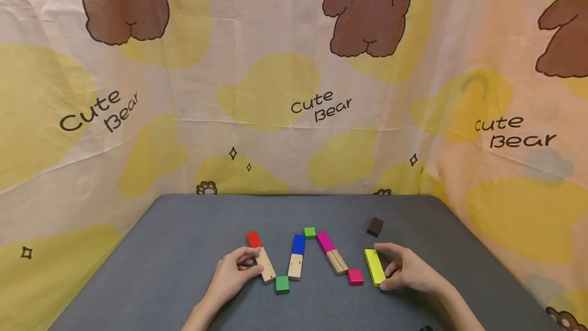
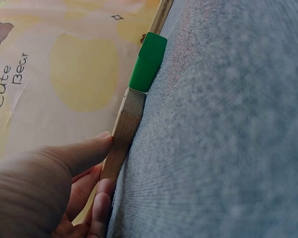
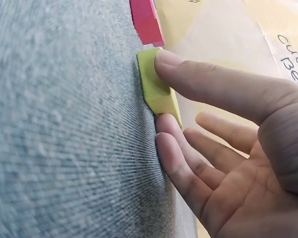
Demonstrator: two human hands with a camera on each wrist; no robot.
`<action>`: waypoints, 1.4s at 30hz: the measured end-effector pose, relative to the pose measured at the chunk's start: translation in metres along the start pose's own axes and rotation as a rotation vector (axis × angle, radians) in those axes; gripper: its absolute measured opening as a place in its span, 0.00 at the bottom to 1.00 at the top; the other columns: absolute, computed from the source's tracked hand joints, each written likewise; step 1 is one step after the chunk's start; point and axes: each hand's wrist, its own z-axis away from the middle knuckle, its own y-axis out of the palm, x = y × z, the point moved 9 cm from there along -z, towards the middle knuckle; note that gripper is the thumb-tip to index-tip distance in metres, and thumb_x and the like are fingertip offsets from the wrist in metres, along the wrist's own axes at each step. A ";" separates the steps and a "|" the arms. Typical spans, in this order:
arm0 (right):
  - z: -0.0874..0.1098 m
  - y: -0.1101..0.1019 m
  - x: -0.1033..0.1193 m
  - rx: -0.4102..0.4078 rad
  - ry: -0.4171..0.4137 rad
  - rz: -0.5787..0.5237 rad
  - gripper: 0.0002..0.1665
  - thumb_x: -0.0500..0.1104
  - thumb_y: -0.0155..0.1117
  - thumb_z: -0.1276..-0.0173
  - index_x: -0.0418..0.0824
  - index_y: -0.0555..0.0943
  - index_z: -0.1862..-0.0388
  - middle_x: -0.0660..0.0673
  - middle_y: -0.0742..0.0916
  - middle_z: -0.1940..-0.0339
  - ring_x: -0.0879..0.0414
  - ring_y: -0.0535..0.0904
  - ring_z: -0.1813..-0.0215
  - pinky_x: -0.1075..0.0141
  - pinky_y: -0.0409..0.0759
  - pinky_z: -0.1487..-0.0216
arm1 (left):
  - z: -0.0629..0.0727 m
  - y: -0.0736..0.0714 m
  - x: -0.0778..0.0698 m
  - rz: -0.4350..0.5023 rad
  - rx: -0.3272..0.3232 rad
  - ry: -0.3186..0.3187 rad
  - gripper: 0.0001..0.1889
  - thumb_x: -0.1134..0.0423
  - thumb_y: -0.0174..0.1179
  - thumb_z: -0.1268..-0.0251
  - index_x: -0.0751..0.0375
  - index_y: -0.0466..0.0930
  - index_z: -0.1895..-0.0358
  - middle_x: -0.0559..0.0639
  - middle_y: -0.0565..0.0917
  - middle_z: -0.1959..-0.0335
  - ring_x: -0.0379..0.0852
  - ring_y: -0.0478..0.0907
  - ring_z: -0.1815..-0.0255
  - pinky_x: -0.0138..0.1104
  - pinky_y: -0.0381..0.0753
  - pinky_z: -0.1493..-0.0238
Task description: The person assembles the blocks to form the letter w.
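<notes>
My left hand (image 1: 235, 273) holds a plain wooden block (image 1: 265, 265), its thumb at the edge and bent fingers along the left side. A red block (image 1: 253, 239) adjoins the far end of that wooden block. Near its other end lies a green block (image 2: 148, 62). On the right, my right hand (image 1: 410, 268) grips a yellow block (image 1: 375, 267) by its ends, thumb at the near one and index finger at the far one. The yellow block lies flat on the grey cloth. Just left of it sits a pinkish-red block (image 1: 356, 277).
Across the middle, a blue block (image 1: 298, 244), another wooden block (image 1: 296, 266), a light green block (image 1: 310, 232), a magenta block (image 1: 325, 241) and a striped wooden block (image 1: 337, 262) continue the zigzag. A dark brown block (image 1: 375, 227) lies apart at the back right. Bear-print fabric (image 1: 275, 157) surrounds the table.
</notes>
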 end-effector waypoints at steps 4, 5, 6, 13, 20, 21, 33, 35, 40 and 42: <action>-0.001 0.003 0.000 0.023 -0.016 -0.028 0.55 0.34 0.79 0.48 0.27 0.57 0.26 0.38 0.82 0.67 0.49 0.78 0.67 0.65 0.76 0.71 | 0.001 0.000 0.000 0.000 0.002 -0.001 0.19 0.57 0.76 0.48 0.53 0.85 0.52 0.45 0.86 0.55 0.41 0.80 0.58 0.35 0.79 0.60; -0.001 0.003 0.000 0.025 -0.019 -0.027 0.56 0.34 0.79 0.48 0.27 0.57 0.26 0.38 0.82 0.66 0.50 0.78 0.67 0.66 0.76 0.72 | 0.001 0.000 0.000 0.000 0.004 -0.002 0.19 0.57 0.76 0.48 0.53 0.85 0.52 0.45 0.86 0.55 0.41 0.80 0.58 0.35 0.79 0.60; -0.001 0.004 0.000 0.029 -0.022 -0.029 0.56 0.34 0.79 0.48 0.27 0.57 0.26 0.38 0.82 0.65 0.50 0.78 0.67 0.66 0.76 0.72 | 0.001 0.000 0.000 0.000 0.006 -0.003 0.19 0.57 0.76 0.48 0.53 0.85 0.52 0.45 0.86 0.55 0.41 0.80 0.58 0.35 0.79 0.60; -0.003 0.006 0.002 0.061 -0.054 -0.009 0.57 0.34 0.80 0.50 0.26 0.57 0.26 0.38 0.81 0.65 0.52 0.77 0.68 0.67 0.75 0.73 | 0.001 0.000 -0.002 -0.002 0.009 -0.009 0.19 0.57 0.76 0.48 0.53 0.85 0.52 0.45 0.86 0.55 0.41 0.80 0.58 0.36 0.79 0.60; -0.004 0.007 -0.002 0.073 -0.011 -0.010 0.56 0.34 0.81 0.52 0.29 0.61 0.27 0.37 0.80 0.68 0.52 0.75 0.70 0.68 0.73 0.75 | 0.002 -0.002 -0.001 -0.002 -0.002 -0.017 0.19 0.57 0.76 0.48 0.52 0.86 0.52 0.45 0.86 0.55 0.41 0.80 0.58 0.36 0.79 0.60; -0.004 0.007 -0.002 0.075 -0.008 -0.012 0.56 0.34 0.81 0.52 0.29 0.61 0.27 0.37 0.80 0.67 0.52 0.75 0.70 0.68 0.73 0.75 | 0.002 -0.002 -0.001 -0.001 -0.002 -0.018 0.19 0.57 0.76 0.48 0.52 0.86 0.52 0.45 0.86 0.55 0.41 0.80 0.58 0.36 0.79 0.60; -0.001 0.005 -0.004 0.059 -0.004 0.003 0.55 0.34 0.81 0.53 0.29 0.61 0.28 0.38 0.80 0.68 0.52 0.75 0.70 0.68 0.73 0.75 | 0.001 0.002 0.000 0.008 0.024 0.002 0.19 0.56 0.76 0.47 0.53 0.85 0.52 0.45 0.86 0.55 0.42 0.80 0.58 0.36 0.79 0.60; -0.001 0.004 -0.003 0.053 -0.007 0.013 0.55 0.34 0.81 0.53 0.28 0.62 0.28 0.38 0.80 0.68 0.52 0.75 0.70 0.69 0.73 0.75 | 0.000 0.002 0.000 0.010 0.027 0.003 0.19 0.56 0.76 0.47 0.53 0.85 0.52 0.45 0.86 0.55 0.42 0.80 0.58 0.36 0.79 0.60; -0.003 0.004 -0.002 0.037 -0.014 0.032 0.54 0.35 0.82 0.53 0.29 0.63 0.29 0.38 0.80 0.66 0.50 0.76 0.68 0.68 0.73 0.75 | 0.000 0.001 0.001 0.012 0.017 0.004 0.19 0.56 0.76 0.47 0.53 0.85 0.51 0.46 0.86 0.55 0.42 0.80 0.58 0.35 0.79 0.61; -0.004 0.004 -0.002 0.031 -0.012 0.039 0.54 0.35 0.82 0.53 0.29 0.63 0.29 0.39 0.79 0.65 0.50 0.76 0.67 0.68 0.73 0.75 | 0.000 0.000 0.001 0.012 0.013 0.006 0.19 0.56 0.76 0.48 0.54 0.85 0.51 0.46 0.86 0.55 0.42 0.80 0.58 0.35 0.79 0.61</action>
